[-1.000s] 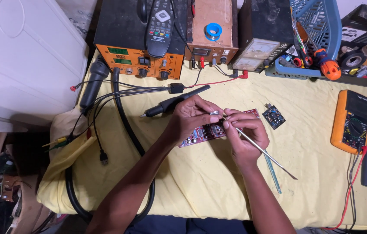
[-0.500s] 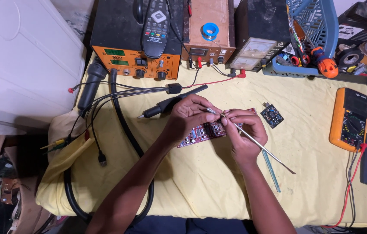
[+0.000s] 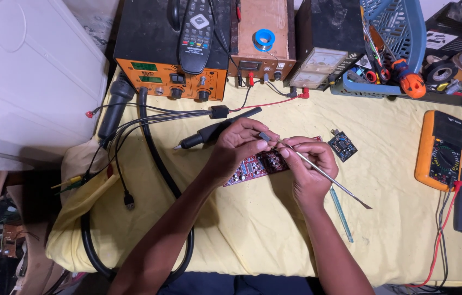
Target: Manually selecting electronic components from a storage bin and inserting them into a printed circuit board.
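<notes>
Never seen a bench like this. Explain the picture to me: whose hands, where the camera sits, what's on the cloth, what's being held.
The camera sits on the person's head and looks down at their own two hands. The left hand pinches a small dark component over a red circuit board. The right hand holds thin metal tweezers, tips toward that part. All this lies on a yellow cloth. Behind stand an orange-fronted station with a remote control on top, and a wooden box. On the right lies an orange multimeter; a small blue board is nearby.

Both forearms are bare, with no sleeves in view. The left hand (image 3: 236,150) and right hand (image 3: 308,166) wear no gloves. No rings or watch show.
</notes>
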